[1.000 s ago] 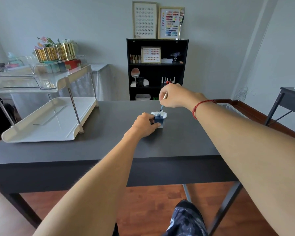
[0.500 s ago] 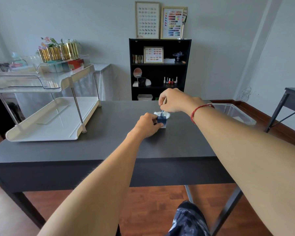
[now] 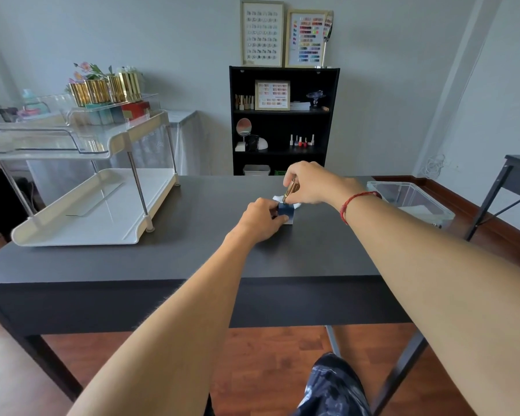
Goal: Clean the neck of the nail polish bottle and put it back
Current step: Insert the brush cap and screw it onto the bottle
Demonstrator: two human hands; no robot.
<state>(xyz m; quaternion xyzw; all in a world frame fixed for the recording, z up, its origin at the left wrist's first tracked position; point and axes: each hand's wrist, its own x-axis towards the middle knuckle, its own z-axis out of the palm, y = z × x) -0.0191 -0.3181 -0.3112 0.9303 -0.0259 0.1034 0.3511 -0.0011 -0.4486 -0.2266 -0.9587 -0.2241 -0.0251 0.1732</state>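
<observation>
A dark counter [image 3: 162, 259] is carrying a blue bottle [image 3: 286, 212] near its far middle. The left hand [image 3: 260, 219] is gripping the bottle from nine o'clock. The right hand [image 3: 309, 183], at one o'clock, is pinching a gold cap [image 3: 290, 190] over the bottle's neck, tissue [image 3: 296, 205] just behind.

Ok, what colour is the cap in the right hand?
Gold, a shiny metallic cap pinched in the right hand; head view.

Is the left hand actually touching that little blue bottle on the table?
Touching. The head view shows the left hand with its fingers wrapped against the side of the blue bottle, no gap between them, steadying it on the dark table.
</observation>
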